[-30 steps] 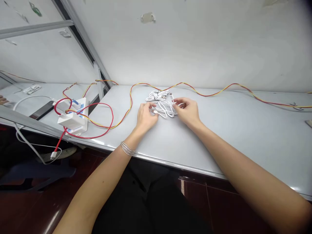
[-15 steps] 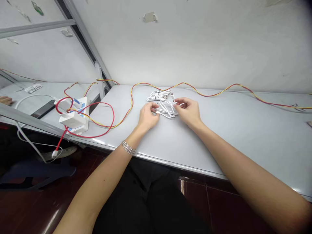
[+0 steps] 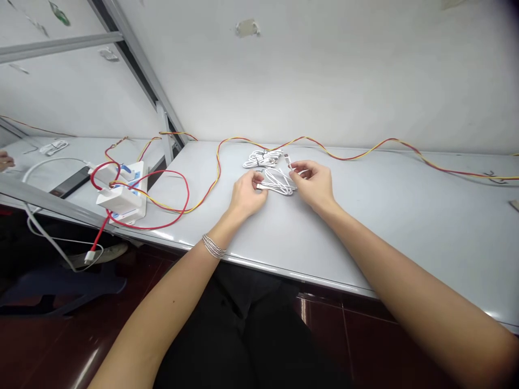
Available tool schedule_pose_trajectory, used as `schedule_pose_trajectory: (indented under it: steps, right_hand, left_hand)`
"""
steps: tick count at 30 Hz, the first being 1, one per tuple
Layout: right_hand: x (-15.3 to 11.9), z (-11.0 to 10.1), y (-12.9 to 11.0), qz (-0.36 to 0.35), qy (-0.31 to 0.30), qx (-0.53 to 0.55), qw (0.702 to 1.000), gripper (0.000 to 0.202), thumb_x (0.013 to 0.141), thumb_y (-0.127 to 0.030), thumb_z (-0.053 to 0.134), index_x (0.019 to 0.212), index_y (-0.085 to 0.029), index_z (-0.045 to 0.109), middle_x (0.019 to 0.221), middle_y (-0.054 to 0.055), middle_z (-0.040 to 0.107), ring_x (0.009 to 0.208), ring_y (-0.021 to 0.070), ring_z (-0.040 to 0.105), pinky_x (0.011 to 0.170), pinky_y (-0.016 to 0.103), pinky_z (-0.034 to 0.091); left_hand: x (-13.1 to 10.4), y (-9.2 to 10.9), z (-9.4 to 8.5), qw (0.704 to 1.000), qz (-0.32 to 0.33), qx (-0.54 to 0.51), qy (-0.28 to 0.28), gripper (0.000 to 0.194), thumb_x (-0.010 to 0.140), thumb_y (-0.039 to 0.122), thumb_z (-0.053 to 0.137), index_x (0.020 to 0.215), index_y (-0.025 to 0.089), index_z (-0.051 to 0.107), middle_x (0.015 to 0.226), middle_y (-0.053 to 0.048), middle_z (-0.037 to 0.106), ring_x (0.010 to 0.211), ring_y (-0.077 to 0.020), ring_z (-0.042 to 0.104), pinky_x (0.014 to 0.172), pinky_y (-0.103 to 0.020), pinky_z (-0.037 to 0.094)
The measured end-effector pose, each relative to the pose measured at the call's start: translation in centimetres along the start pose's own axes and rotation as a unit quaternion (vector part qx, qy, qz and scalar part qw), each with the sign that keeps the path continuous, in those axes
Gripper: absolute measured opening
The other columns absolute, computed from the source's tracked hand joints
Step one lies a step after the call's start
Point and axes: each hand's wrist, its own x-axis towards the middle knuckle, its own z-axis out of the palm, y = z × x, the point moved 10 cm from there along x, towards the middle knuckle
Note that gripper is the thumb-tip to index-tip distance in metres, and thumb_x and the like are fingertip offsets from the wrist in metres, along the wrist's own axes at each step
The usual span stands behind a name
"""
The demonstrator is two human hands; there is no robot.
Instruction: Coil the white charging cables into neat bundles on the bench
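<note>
A loosely coiled white USB cable [image 3: 279, 181] lies between my two hands on the grey table. My left hand [image 3: 248, 193] is closed, pinching the cable near one white plug at the coil's left side. On the other side, my right hand [image 3: 311, 182] pinches the same cable by its other end, and a white connector [image 3: 287, 159] points up from the fingers. Just behind the coil rests a bundle of white cables [image 3: 263, 158] bound with a dark tie.
Red and yellow twisted wires [image 3: 352, 158] run along the back of the table [image 3: 405, 227]. At left, a power strip [image 3: 140, 189] carries white adapters [image 3: 119, 199] and a red cable [image 3: 186, 189]. A metal frame post [image 3: 146, 70] stands nearby. Another person's hand [image 3: 5, 161] shows at far left.
Both hands keep their hold, with the left one shifting slightly right and the plug beside it now more visible. The coil between them looks a little flatter. The camera view shifts slightly.
</note>
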Motion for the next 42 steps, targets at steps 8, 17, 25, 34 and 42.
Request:
schedule_pose_trajectory:
  steps: [8,17,25,34,42]
  right_hand:
    - [0.1,0.0,0.1,-0.005,0.003,-0.006,1.000,0.023,0.074,-0.025,0.065,0.093,-0.018,0.076,0.088,0.006,0.071,0.069,0.0174,0.061,0.075,0.037,0.052]
    - [-0.4,1.2,-0.8,-0.032,-0.059,0.004,0.998,0.025,0.075,-0.040,0.073,0.087,-0.019,0.075,0.095,0.008,0.071,0.071,0.0179,0.062,0.075,0.037,0.053]
    - [-0.9,2.9,-0.9,-0.067,-0.143,-0.060,0.986,0.032,0.069,-0.039,0.082,0.093,-0.020,0.074,0.097,0.007,0.074,0.077,0.0199,0.061,0.077,0.037,0.052]
    - [-0.6,2.1,-0.7,-0.044,-0.101,-0.061,0.992,0.023,0.070,-0.036,0.077,0.084,-0.019,0.073,0.091,0.007,0.074,0.075,0.0197,0.061,0.075,0.036,0.051]
    - [-0.4,1.5,-0.5,-0.011,-0.075,-0.039,0.996,0.020,0.073,-0.032,0.076,0.088,-0.018,0.074,0.093,0.007,0.075,0.079,0.0196,0.062,0.078,0.036,0.049]
  left_hand:
    - [-0.1,0.0,0.1,1.000,0.005,0.003,-0.007,0.025,0.071,0.010,0.071,0.095,0.019,0.066,0.083,-0.002,0.069,0.075,-0.0157,0.062,0.078,-0.031,0.053]
    - [0.0,0.3,-0.2,0.997,0.026,-0.070,0.014,0.025,0.069,0.003,0.068,0.089,0.018,0.068,0.079,0.001,0.065,0.072,-0.0129,0.061,0.071,-0.025,0.051]
    - [0.4,-0.4,0.9,0.972,-0.024,-0.234,-0.012,0.019,0.069,0.007,0.074,0.084,0.016,0.067,0.068,0.002,0.061,0.062,-0.0088,0.058,0.060,-0.020,0.048]
    - [0.2,-1.0,1.5,0.971,-0.058,-0.231,-0.035,0.026,0.070,0.007,0.074,0.090,0.017,0.062,0.071,0.003,0.062,0.061,-0.0093,0.062,0.061,-0.021,0.052]
    - [0.1,-0.5,-0.2,0.995,-0.009,-0.104,0.002,0.035,0.070,0.006,0.067,0.099,0.020,0.054,0.080,0.002,0.064,0.067,-0.0107,0.061,0.067,-0.024,0.051]
